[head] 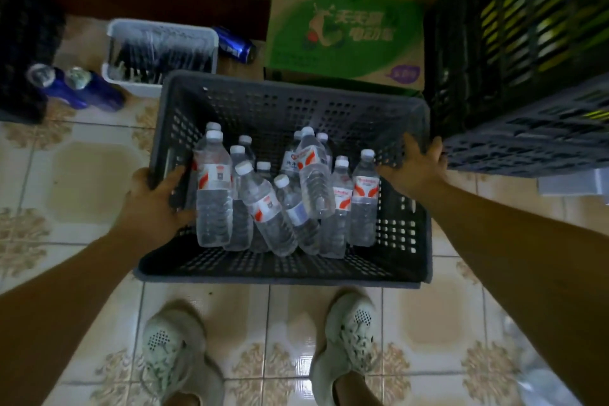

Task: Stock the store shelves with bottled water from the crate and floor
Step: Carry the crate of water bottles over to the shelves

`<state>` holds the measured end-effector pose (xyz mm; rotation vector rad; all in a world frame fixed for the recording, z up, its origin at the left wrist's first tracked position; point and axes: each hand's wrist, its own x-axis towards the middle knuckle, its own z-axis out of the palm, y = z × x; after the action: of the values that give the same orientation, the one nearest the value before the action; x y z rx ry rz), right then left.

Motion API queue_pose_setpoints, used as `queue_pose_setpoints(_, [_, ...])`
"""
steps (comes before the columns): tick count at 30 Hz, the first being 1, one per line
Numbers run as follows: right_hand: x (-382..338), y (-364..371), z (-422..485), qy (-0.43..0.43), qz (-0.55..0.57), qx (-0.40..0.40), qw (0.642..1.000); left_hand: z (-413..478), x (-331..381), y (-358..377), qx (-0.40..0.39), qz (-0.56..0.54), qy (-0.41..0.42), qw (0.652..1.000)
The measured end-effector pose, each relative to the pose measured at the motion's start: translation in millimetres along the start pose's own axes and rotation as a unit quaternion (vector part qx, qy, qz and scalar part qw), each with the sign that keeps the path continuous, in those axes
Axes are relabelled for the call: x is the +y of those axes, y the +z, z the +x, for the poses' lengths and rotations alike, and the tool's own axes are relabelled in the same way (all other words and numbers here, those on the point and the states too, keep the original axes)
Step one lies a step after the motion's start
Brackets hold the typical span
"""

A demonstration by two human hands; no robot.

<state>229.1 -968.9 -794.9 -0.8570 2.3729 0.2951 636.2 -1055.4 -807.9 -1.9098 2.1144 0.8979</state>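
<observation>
Our left grip (158, 198) and right grip (415, 165) each clasp a side rim of the stiff crate (283, 99), likely heavy with loose, slippery bottles (214, 194).

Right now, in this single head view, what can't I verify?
All in the head view:
- Count of water bottles: they overlap inside the grey crate.
- Contents of white bin: motion-blurred and dim.
- Extent of black crates: cut off by the right edge.
- Type of blue containers: blurred.
</observation>
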Motion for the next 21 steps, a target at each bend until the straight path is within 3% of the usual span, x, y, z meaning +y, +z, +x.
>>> queue_pose_setpoints(5, [14, 23, 22, 0.037, 0.095, -0.021, 0.995, 12, -12, 13, 0.001, -0.024, -0.037, 0.999])
queue_pose_setpoints(10, [26, 27, 28, 0.029, 0.163, 0.042, 0.985, 14, -14, 19, 0.012, -0.020, -0.050, 0.998])
queue_pose_setpoints(21, [27, 33, 26, 0.010, 0.167, 0.076, 0.983, 10, -18, 15, -0.015, -0.080, -0.068, 0.994])
